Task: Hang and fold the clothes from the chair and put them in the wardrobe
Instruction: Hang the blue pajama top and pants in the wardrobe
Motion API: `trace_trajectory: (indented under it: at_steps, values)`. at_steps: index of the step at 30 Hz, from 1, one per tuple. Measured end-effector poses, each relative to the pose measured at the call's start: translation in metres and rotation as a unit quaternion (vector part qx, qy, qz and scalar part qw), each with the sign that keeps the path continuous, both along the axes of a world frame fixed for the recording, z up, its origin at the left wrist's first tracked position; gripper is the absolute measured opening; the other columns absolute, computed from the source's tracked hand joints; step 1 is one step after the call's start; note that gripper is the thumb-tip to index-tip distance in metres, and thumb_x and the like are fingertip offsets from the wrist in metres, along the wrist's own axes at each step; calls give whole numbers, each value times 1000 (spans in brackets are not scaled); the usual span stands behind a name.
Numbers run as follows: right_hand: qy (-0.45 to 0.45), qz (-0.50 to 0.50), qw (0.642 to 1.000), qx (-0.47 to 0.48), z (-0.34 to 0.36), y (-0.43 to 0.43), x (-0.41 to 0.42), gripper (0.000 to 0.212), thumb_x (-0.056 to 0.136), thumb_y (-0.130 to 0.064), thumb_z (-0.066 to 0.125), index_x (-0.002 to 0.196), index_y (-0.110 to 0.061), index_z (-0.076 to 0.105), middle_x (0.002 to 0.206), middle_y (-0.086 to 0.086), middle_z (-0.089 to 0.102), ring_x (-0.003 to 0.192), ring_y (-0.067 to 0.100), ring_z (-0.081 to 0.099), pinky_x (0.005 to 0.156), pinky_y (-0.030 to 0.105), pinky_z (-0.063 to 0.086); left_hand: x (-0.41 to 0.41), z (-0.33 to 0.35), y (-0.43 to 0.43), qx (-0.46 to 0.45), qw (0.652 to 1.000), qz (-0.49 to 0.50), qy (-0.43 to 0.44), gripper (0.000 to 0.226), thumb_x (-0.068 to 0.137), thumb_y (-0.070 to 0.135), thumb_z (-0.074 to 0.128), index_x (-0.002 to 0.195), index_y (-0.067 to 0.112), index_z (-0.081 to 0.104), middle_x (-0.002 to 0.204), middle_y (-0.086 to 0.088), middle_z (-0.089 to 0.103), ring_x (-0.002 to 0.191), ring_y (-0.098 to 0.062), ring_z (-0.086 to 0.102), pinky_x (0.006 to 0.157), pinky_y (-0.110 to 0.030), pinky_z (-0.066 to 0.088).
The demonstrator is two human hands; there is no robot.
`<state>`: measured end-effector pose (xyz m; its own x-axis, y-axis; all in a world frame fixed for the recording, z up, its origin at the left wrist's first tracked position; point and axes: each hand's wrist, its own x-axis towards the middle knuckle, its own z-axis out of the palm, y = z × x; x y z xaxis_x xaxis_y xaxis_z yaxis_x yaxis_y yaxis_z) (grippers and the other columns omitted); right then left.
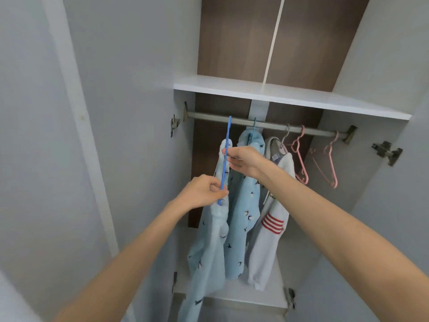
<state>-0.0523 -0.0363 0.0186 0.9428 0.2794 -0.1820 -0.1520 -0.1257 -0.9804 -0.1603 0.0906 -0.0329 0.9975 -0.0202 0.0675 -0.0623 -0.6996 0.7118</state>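
Hanger [228, 133] bearing blue garment [209, 252], left fingers [217, 194] pinching low end, right fingers [233, 158] midway

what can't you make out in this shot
All in the head view:
1. Blue hanger: seen edge-on, so whether its hook has reached the rail is unclear.
2. Held garment: lower end cut off by the bottom edge.
3. White hoodie: neck label too small to read.
4. Chair: outside the frame.

blue hanger [224, 159]: partly hidden by left hand [202, 192] | held garment [206, 252]: hem cut off below
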Motion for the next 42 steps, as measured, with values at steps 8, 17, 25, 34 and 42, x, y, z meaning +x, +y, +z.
trace_trajectory:
  at_steps: [8, 17, 25, 34, 42]
  values:
    - [42, 10, 999, 26, -3, 41, 89, 16, 95, -10, 56, 105, -11, 68, 122, 4, 59, 90, 13, 57, 79, 25, 51, 85, -14, 28, -87, 991, 102, 6, 18, 90, 23, 62, 103, 15, 73, 97, -3, 73, 100, -22, 64, 92, -38, 49]
    - [71, 58, 995, 30, -5, 85, 199, 34, 96, 3, 42, 120, -7, 63, 103, 2, 56, 81, 10, 55, 92, 27, 47, 190, -18, 59, -187, 965, 184, 10, 23, 79, 18, 73, 101, 15, 76, 112, 2, 70, 108, -17, 61, 92, -28, 46]
    - [96, 106, 989, 36, -20, 111, 269, 34, 96, 3, 38, 113, -19, 58, 90, -2, 54, 73, 9, 52, 62, 22, 43, 257, -28, 81, -211, 957, 199, -4, 9, 85, 11, 68, 88, 16, 74, 89, 2, 73, 95, -9, 60, 72, -8, 43]
    - [83, 153, 984, 45, -51, 137, 306, 59, 92, 13, 35, 136, -21, 51, 147, 0, 43, 108, 13, 51, 78, 23, 45, 296, -52, 105, -218, 948, 230, 2, 11, 89, 6, 64, 85, 12, 72, 57, 17, 67, 78, -2, 61, 78, -12, 46]
    - [28, 213, 976, -42, -77, 143, 322, 54, 94, 6, 38, 139, -20, 50, 116, 6, 57, 72, 6, 44, 72, 23, 43, 304, -84, 110, -221, 943, 247, 14, 11, 86, 3, 68, 95, 3, 73, 61, 12, 68, 81, -12, 60, 89, -29, 48]
